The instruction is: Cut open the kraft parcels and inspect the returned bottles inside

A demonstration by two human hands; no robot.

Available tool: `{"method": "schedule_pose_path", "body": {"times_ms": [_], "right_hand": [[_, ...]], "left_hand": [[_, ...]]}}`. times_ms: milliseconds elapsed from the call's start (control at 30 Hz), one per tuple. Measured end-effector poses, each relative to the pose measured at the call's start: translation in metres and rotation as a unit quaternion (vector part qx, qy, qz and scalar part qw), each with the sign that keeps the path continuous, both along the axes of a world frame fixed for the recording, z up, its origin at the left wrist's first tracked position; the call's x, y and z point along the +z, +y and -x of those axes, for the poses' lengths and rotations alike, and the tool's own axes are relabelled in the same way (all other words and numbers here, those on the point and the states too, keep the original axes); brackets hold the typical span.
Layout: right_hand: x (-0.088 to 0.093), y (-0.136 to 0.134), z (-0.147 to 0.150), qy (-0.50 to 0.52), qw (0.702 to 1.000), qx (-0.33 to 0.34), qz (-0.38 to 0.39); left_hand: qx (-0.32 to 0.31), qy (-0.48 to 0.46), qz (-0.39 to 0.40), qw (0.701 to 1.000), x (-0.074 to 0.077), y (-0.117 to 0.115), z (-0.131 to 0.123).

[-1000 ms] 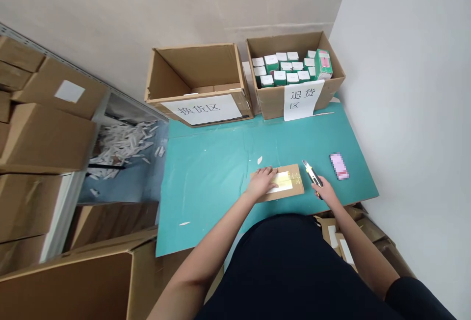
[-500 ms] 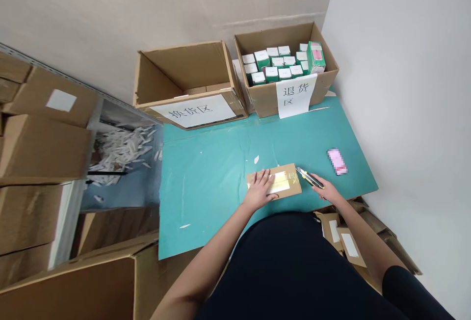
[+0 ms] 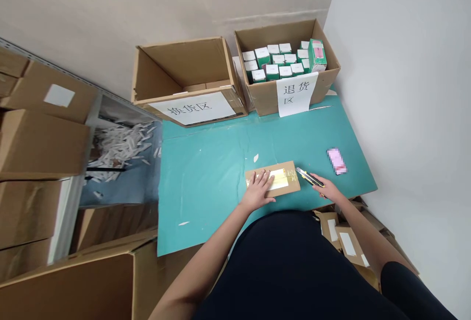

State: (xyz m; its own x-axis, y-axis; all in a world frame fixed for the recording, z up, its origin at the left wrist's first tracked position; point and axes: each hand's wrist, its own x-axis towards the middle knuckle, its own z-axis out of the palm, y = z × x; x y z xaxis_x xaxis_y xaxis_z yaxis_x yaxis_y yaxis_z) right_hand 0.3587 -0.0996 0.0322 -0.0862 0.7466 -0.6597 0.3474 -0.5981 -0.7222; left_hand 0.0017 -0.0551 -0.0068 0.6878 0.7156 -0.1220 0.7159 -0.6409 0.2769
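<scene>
At the back of your bench point(image 3: 206, 163), two open cartons stand side by side against the wall, each with a paper sign on its front. Your left-hand carton point(image 3: 147, 72) is nearly bare inside, with only two small brown boxes point(image 3: 206, 86) low against its front wall. Your right-hand carton point(image 3: 267, 99) is packed with green-and-white boxes point(image 3: 279, 60) standing in rows, and one of them stands taller in the right corner.

Close to you, near the front edge of the bench, lies a flat cardboard parcel point(image 3: 283, 187). Its long axis runs across you from left to right, the right end angled slightly away, and a pale taped strip shows on top. Your left hand point(image 3: 259, 190) lies palm down on its left half, fingers point(image 3: 262, 176) spread and flat, gripping nothing. Your right hand point(image 3: 328, 191) has its fingers closed around the handle of a utility knife point(image 3: 308, 177). The knife's long axis runs from your hand up and to the left, with its tip just beside the right end of the parcel. You cannot tell whether it touches. A pink phone point(image 3: 337, 161) lies on the bench beyond the knife, apart from it.
</scene>
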Motion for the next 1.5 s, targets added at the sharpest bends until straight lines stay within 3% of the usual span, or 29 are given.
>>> {"method": "schedule_pose_path", "body": {"times_ms": [400,667,967,1233,1500], "right_hand": [[0.001,0.002,0.001,0.032,0.999,-0.002,0.008],[-0.001,-0.019,-0.003,0.042,0.999,0.009,0.022],[0.016,-0.021,-0.010,0.053,0.998,0.022,0.039],[0.002,-0.041,0.000,0.039,0.999,0.008,0.033],[0.003,-0.050,0.002,0.036,0.999,0.009,0.019]], "left_hand": [[0.028,0.005,0.011,1.000,0.005,-0.003,-0.006],[0.046,-0.008,0.008,0.999,0.002,-0.006,-0.006],[0.037,-0.009,0.011,0.999,-0.001,-0.007,-0.004],[0.038,-0.014,0.016,0.999,-0.004,-0.008,-0.003],[0.026,-0.009,0.019,0.999,-0.004,-0.010,-0.002]]}}
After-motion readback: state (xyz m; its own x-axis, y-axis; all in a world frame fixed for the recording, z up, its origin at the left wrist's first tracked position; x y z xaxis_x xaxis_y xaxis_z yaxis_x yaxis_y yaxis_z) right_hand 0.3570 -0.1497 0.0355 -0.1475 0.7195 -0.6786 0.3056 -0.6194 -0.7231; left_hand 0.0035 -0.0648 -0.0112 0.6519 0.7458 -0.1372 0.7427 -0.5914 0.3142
